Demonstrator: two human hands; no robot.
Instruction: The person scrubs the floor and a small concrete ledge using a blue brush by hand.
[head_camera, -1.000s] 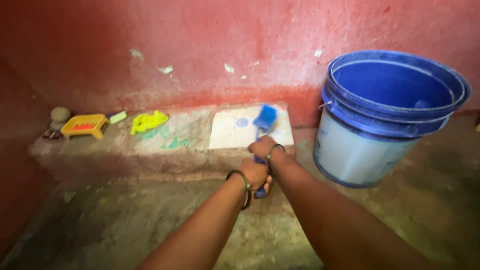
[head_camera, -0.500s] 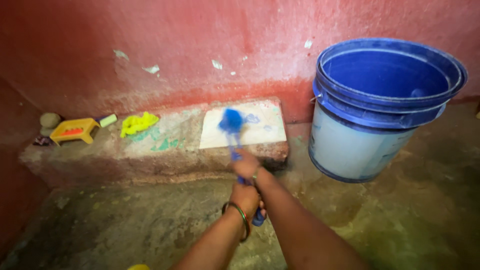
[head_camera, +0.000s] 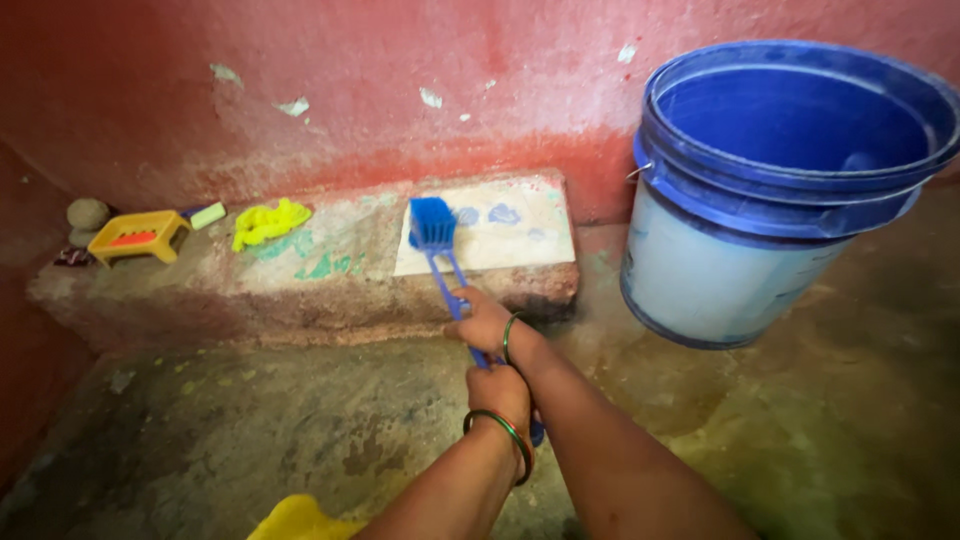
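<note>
- Wall (head_camera: 400, 80): we log a red painted surface with pale chipped spots, running behind everything.
- Floor (head_camera: 250, 430): bare, stained concrete, greenish in patches.
- Bucket (head_camera: 780, 190): blue rim and inner liner over a whitish body, standing at the right, well apart from our hands.
- Ledge (head_camera: 200, 290): a low raised step along the foot of the wall, worn, with green smears.
- White tile (head_camera: 520, 240): set into the ledge top at its right end, marked with blue smudges.
- Brush (head_camera: 432, 225): blue, long-handled; its bristle head rests on the tile's left edge, and the handle slants down toward us.
- Right hand (head_camera: 487, 322): we have it wrapped around the handle partway along, fingers curled closed on it, a bangle at the wrist.
- Left hand (head_camera: 500, 395): clenched on the lower end of the same handle, nearer us, with a green bangle.
- Yellow-green cloth (head_camera: 268, 222): crumpled on the ledge, left of the tile.
- Yellow tray (head_camera: 138, 237): small, on legs, near the ledge's left end.
- Stone (head_camera: 88, 213): rounded, grey, beside the tray.
</note>
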